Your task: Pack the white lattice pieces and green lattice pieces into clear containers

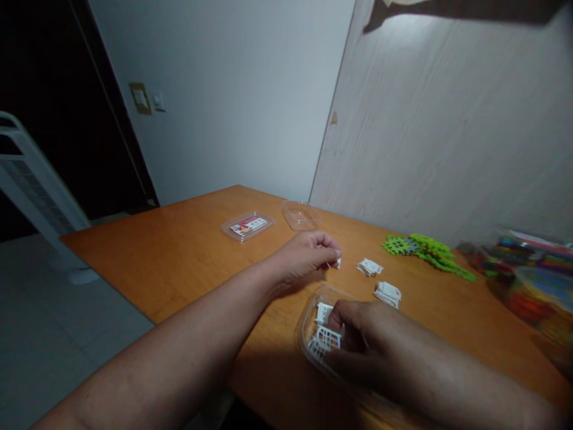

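1. Red and white label (249,226), ten o'clock from our left hand (308,258): too tiny to read.
2. It pinches a white piece (338,263).
3. Five o'clock from there, our right hand (376,337) bends into a clear box (305,325); we can't tell its grip.

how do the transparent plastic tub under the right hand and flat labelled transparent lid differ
The transparent plastic tub holds white openwork pieces; the flat transparent plastic lid shows a red-and-white label. The right hand reaches into the tub, while neither hand touches the lid. Both are see-through and rest on the orange-brown table.
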`<state>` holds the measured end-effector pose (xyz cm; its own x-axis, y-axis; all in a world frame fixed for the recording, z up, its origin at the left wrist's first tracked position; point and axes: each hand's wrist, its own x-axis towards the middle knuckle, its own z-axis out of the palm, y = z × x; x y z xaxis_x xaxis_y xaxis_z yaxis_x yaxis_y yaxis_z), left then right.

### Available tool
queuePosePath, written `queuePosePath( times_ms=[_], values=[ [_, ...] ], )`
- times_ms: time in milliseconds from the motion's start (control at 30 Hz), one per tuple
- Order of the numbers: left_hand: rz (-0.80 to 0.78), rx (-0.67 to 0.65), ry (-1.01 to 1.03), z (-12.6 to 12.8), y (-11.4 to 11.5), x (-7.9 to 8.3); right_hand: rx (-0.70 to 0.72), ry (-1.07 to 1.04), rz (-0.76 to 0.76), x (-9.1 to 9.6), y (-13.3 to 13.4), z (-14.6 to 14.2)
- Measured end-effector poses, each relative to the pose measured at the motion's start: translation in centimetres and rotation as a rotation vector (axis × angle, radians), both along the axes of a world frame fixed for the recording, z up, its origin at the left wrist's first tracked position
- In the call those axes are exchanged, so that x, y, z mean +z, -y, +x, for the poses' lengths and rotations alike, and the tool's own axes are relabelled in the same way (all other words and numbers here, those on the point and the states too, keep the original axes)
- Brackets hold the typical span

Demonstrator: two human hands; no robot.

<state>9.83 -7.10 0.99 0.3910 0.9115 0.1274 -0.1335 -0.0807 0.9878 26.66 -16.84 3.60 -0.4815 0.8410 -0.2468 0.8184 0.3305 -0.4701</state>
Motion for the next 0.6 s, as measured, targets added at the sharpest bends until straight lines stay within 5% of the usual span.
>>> queuePosePath(
  times_ms=[133,600],
  values=[
    [-0.008,-0.001,-0.014,0.1,0.0,-0.2,0.067,-0.049,-0.095,-0.2,-0.3,0.3],
    [-0.02,-0.015,-0.036,0.2,-0.1,-0.5,0.161,-0.04,-0.067,0.8,0.7,-0.3]
  ],
)
